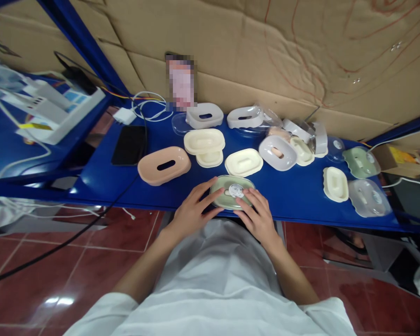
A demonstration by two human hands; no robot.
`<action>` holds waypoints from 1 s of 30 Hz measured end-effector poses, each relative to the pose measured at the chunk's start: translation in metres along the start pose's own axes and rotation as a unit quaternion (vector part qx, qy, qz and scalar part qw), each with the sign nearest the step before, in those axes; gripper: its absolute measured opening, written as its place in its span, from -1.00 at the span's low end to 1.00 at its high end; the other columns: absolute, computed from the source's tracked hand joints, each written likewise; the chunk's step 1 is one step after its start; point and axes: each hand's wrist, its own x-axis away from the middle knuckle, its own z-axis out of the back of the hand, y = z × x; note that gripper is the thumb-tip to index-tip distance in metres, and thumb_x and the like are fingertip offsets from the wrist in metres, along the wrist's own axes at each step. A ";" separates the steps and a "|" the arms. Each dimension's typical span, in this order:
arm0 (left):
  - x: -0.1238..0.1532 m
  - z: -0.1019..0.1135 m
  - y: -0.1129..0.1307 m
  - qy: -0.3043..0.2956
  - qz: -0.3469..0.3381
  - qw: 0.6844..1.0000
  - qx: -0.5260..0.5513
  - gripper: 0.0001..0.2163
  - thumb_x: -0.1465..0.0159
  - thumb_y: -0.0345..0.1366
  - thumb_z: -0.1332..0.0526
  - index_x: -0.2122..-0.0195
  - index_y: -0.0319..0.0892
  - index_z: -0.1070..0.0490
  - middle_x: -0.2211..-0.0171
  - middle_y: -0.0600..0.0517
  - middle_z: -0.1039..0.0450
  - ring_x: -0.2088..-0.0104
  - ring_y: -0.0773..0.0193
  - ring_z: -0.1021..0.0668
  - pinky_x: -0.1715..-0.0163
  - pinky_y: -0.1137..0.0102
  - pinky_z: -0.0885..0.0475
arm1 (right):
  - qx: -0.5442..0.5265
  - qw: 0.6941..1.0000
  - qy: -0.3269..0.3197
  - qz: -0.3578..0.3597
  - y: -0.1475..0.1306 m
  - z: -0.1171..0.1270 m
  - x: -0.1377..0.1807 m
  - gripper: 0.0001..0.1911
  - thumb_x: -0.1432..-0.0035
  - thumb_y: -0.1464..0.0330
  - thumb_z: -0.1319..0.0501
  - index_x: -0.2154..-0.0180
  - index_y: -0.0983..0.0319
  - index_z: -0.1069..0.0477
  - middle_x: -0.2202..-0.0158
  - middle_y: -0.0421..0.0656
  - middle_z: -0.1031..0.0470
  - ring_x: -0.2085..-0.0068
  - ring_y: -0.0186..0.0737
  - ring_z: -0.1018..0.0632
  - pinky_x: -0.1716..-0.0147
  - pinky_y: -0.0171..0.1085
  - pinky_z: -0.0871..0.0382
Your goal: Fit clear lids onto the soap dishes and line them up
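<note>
A pale green oval plastic piece [227, 186] with a round white sticker lies at the near edge of the blue shelf [287, 196]. My left hand [192, 211] presses on its left side with fingers spread. My right hand [257, 214] rests on its right side, fingertips near the sticker. A pink oval case [164, 164] with a slot lies to the left. Cream oval trays [205, 141] and a cream lid [244, 162] sit just behind the green piece.
White slotted cases [205, 115], grey and clear lids [369, 197], a green piece [360, 162] and bagged parts spread across the shelf. A black phone [129, 144], white charger and cables lie at left. Cardboard lines the back wall. Red tiled floor lies below.
</note>
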 end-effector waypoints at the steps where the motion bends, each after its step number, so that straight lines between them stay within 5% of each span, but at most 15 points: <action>1: 0.000 0.000 0.000 0.002 0.003 1.000 0.000 -0.40 -0.43 -0.27 -0.38 -0.45 0.03 -0.25 -0.42 -0.21 -0.32 -0.37 -0.04 -0.48 -0.31 0.03 -0.52 | -0.017 1.000 -0.013 0.000 0.003 0.004 -0.001 -0.38 -0.44 0.33 -0.31 -0.44 -0.02 -0.29 -0.33 -0.04 -0.52 -0.40 0.08 -0.48 -0.37 0.17 -0.44; 5: 0.000 0.003 0.003 0.005 0.035 0.999 0.025 -0.47 -0.40 -0.30 -0.40 -0.35 -0.01 -0.33 -0.41 -0.22 -0.29 -0.40 -0.06 -0.45 -0.33 0.01 -0.51 | -0.036 0.998 -0.020 -0.057 0.034 0.028 -0.008 -0.42 -0.52 0.30 -0.16 -0.49 0.03 -0.22 -0.40 -0.02 -0.43 -0.45 0.06 -0.41 -0.37 0.16 -0.42; 9: -0.003 0.009 0.003 -0.024 0.071 0.995 0.068 -0.57 -0.40 -0.31 -0.37 -0.25 -0.07 -0.33 -0.46 -0.26 -0.19 -0.45 -0.09 -0.38 -0.35 -0.05 -0.48 | 0.110 0.985 0.041 -0.125 0.087 0.052 -0.020 -0.50 -0.53 0.30 -0.14 -0.42 0.08 -0.34 -0.40 0.04 -0.43 -0.46 0.16 -0.36 -0.38 0.24 -0.30; 14: -0.006 0.013 0.004 -0.037 0.092 0.991 0.091 -0.61 -0.40 -0.31 -0.36 -0.20 -0.06 -0.32 -0.45 -0.24 -0.20 -0.46 -0.07 -0.37 -0.37 -0.07 -0.45 | 0.241 0.963 0.001 -0.121 0.134 0.061 -0.034 -0.55 -0.49 0.19 -0.22 -0.31 0.13 -0.47 -0.48 0.10 -0.30 -0.45 0.29 -0.34 -0.33 0.31 -0.27; 20: -0.008 0.012 0.004 -0.041 0.106 0.989 0.097 -0.64 -0.40 -0.27 -0.38 -0.17 -0.04 -0.35 -0.44 -0.18 -0.23 -0.45 -0.02 -0.39 -0.38 -0.02 -0.43 | 0.188 0.977 0.070 -0.072 0.125 0.050 -0.065 -0.70 -0.52 0.27 -0.18 -0.12 0.18 -0.60 -0.09 0.01 -0.66 -0.23 0.03 -0.58 -0.25 0.01 -0.48; 25: -0.008 0.012 0.004 -0.042 0.109 0.989 0.093 -0.63 -0.40 -0.24 -0.38 -0.17 -0.04 -0.35 -0.45 -0.18 -0.24 -0.44 -0.02 -0.40 -0.38 -0.02 -0.43 | 0.098 0.995 0.000 -0.019 0.117 0.035 -0.097 -0.62 -0.56 0.20 -0.08 -0.18 0.19 -0.55 -0.28 0.03 -0.54 -0.34 0.02 -0.51 -0.34 0.04 -0.44; 30: -0.006 0.011 0.004 -0.041 0.103 0.990 0.092 -0.64 -0.41 -0.21 -0.37 -0.18 -0.04 -0.36 -0.45 -0.20 -0.23 -0.43 -0.03 -0.41 -0.37 -0.01 -0.45 | 0.109 0.983 0.004 -0.149 0.136 0.051 -0.054 -0.46 -0.57 0.09 -0.03 -0.36 0.24 -0.36 -0.26 0.13 -0.54 -0.29 0.13 -0.53 -0.28 0.15 -0.44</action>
